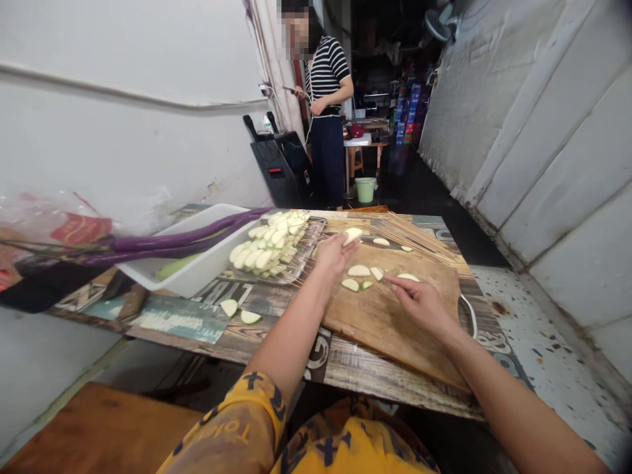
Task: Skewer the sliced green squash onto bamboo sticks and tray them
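Observation:
My left hand (334,254) is closed on a pale vegetable slice (352,235) with a thin green rim, held above the far left part of a wooden cutting board (395,322). Over the board's middle, my right hand (419,299) is pinched. Whatever may be between its fingertips is too small to make out. Near those fingertips lie several loose slices (359,270), flat on the board. Left of my left hand, many skewered slices (266,243) are piled on a clear tray (296,273).
Bamboo skewers (419,237) lie behind the board. Long purple eggplants (172,238) rest across a white bin (190,280). Two slices (250,317) sit at the table's front left. Beyond the table stand a person in a striped top (328,72), a black speaker (284,168) and a green bucket (365,189).

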Demonstrator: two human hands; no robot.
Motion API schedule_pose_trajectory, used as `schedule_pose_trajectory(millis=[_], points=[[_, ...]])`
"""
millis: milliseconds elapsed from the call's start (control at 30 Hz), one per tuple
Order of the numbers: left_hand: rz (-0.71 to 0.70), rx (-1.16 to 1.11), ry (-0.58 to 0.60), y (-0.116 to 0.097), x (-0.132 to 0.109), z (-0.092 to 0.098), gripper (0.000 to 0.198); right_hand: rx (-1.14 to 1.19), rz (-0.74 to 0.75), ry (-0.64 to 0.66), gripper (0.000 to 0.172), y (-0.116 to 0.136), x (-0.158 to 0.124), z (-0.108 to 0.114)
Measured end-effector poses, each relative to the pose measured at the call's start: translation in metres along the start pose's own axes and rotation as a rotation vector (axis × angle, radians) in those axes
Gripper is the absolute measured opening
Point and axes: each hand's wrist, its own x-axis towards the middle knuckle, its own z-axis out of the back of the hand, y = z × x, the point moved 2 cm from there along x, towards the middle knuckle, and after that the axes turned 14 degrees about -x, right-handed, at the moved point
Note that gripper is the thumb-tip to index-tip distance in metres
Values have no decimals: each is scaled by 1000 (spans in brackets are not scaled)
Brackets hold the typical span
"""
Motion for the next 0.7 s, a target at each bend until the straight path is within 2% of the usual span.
schedule_pose_trajectory(millis=[267,567,700], points=[[36,11,-2,4,-2,-1,7,166,-96,36,27,1,3,3],[85,-30,-6,9,-7,-7,7,500,-301,256,44,3,-3,-8],[94,-77,-23,6,-5,-8,19,567,-312,349,46,4,-2,-9]])
